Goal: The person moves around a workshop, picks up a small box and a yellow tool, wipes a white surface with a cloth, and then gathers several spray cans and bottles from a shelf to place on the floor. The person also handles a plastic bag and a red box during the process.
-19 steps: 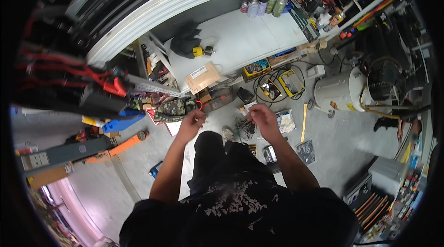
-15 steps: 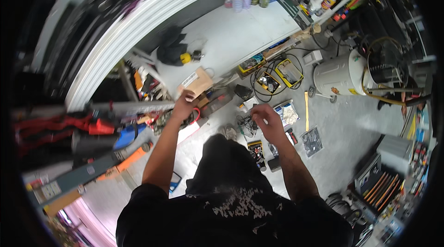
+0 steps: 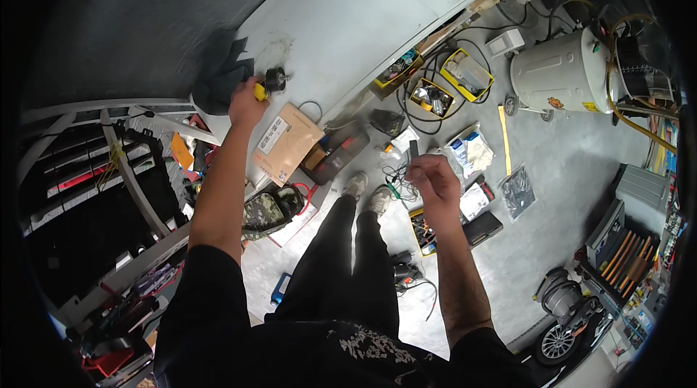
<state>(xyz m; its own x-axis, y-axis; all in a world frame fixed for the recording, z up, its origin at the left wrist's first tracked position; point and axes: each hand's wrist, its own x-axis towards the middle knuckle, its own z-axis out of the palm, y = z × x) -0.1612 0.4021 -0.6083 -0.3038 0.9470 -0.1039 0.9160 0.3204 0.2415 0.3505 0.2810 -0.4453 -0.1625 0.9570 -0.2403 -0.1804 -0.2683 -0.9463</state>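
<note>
— Cluttered workshop floor of grey concrete (image 3: 581,163) is lying below, and a long white counter (image 3: 348,18) is running across the top. Where are the hands working?

— The left hand (image 3: 245,101) is reaching up onto the counter, its grip curling around a small yellow-and-black tool with a round dark head (image 3: 267,83). That tool is sitting near the counter's edge, just beside a crumpled dark grey cloth (image 3: 221,83) and above a flat brown cardboard parcel (image 3: 287,143).

— And the other one?

— The right hand (image 3: 434,183) is hovering over the floor in front of the person's feet, fingertips pressed together, pinching a small dark oblong piece (image 3: 413,150) with thin dark wires (image 3: 398,177) dangling below it. I cannot tell exactly what the piece is.

— So which step is this?

— I judge it to be a pick-up: the left hand is closing on the tool while the right is keeping the wired piece ready.

— What is the next move asking for?

— Probably a firm hold on the tool, lifting it clear of the cloth, and keeping the loose wires away from the open yellow trays of small parts (image 3: 450,83) and the black cables looped around them. A white cylindrical tank on wheels (image 3: 559,72) is standing well apart.
</note>
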